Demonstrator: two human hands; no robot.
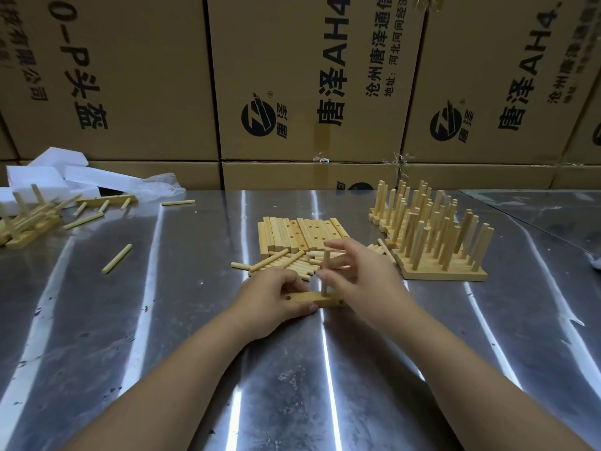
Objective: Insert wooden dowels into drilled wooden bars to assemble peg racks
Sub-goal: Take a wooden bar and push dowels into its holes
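Dowel (pixel 326 271), upright in the bar (pixel 329 301) held by the left grip (pixel 276 297), is pinched by the right grip (pixel 364 278); cartons (pixel 292 43) are printed "AH4".

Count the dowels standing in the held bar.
1. The dowel stands upright near the middle of the bar, next to the right hand. The left hand grips the bar and hides part of it.

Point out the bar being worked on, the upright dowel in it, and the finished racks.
bar being worked on (pixel 330 301): head view, front face right of dowel.
upright dowel (pixel 326 260): head view, upper shaft.
finished racks (pixel 445 275): head view, nearest base's front edge.
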